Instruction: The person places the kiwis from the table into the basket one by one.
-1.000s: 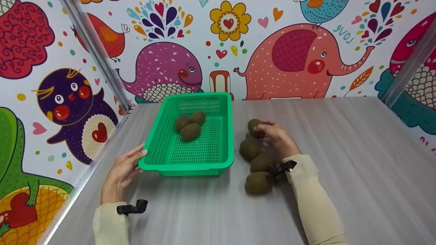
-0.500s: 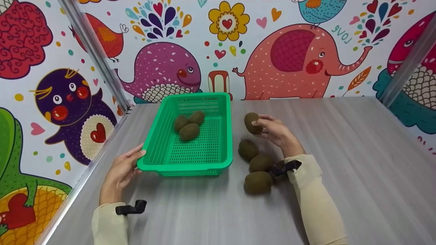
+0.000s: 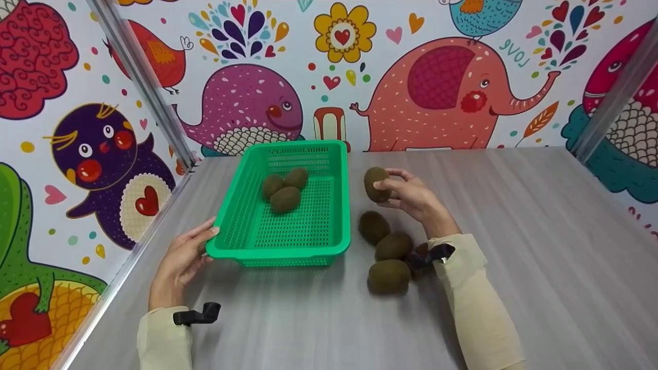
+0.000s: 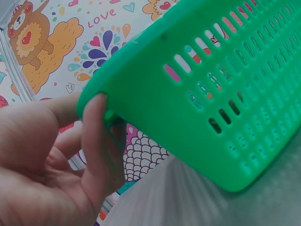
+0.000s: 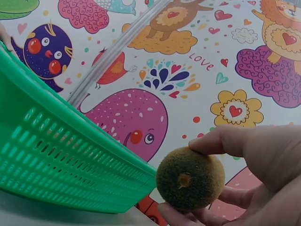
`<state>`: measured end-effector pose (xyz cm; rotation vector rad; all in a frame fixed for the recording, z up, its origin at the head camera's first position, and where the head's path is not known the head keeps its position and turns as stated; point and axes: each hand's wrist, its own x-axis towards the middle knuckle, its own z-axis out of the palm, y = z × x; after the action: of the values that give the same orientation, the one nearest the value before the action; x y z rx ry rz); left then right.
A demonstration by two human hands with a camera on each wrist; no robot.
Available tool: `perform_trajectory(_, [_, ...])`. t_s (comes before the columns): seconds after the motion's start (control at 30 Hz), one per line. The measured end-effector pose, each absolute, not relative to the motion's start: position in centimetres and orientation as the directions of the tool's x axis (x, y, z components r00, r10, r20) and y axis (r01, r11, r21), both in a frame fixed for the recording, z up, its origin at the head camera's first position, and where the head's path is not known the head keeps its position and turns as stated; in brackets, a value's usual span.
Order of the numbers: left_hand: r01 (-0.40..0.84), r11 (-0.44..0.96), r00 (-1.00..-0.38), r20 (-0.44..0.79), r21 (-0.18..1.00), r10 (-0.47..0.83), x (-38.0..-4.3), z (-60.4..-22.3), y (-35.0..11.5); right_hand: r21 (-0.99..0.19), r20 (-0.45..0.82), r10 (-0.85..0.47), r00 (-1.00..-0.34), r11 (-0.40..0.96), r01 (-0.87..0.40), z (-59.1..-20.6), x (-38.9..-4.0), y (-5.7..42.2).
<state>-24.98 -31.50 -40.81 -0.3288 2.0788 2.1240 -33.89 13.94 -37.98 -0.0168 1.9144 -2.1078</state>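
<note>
At three o'clock from basket point(image 3: 345, 205), right hand point(image 3: 414, 199) pinched kiwi point(image 3: 374, 182) by its sides. Left hand point(image 3: 181, 257) gripped basket at eight o'clock. Kiwi judged light, fuzzy, unlikely to slip, yet bruisable; gentle hold round middle looked best.

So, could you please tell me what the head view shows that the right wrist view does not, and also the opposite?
Only the head view shows the loose kiwis on the table and the pale sleeves.

Only the right wrist view shows the stem mark on the end of the held kiwi.

Both show that kiwi, the right grip, the green basket and the cartoon wall.
</note>
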Motion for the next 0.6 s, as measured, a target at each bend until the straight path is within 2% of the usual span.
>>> perform_trajectory(0.6, [-0.270, -0.023, -0.961, -0.271, 0.963, -0.058, -24.9, -40.4, -31.4, -0.981, -0.167, -0.246, -0.955, -0.052, 0.185, -36.4, -33.6, 11.5])
